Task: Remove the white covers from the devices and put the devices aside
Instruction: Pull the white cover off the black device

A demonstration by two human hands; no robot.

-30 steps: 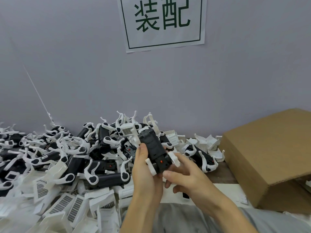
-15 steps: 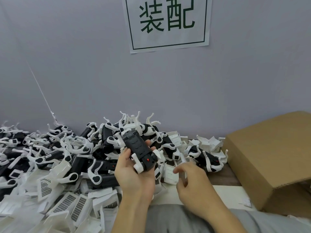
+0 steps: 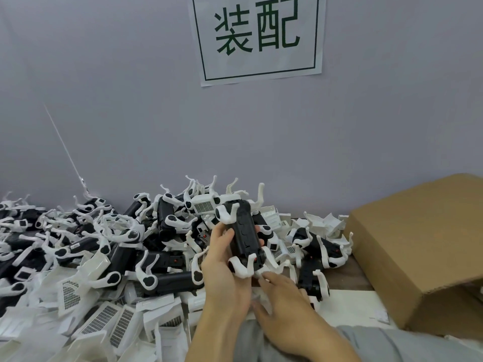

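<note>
My left hand [image 3: 224, 273] grips a black device [image 3: 244, 236] with white curved arms, held upright above the table's front edge. My right hand [image 3: 285, 304] lies just below and to the right of it, fingers loosely extended. Its fingertips reach the white arm at the device's near end. A big heap of the same black devices [image 3: 117, 236] fills the left and middle of the table. Loose white covers [image 3: 104, 317] with grid vents lie piled at the front left.
A brown cardboard box [image 3: 418, 244] lies at the right, its opening facing me. More devices and white parts [image 3: 321, 244] sit between my hands and the box. A paper sign [image 3: 258, 37] hangs on the grey wall behind.
My left hand has turned the device and shifted it a little to the right. My right hand, apart from it half a second ago, has come back up to the device's near end.
</note>
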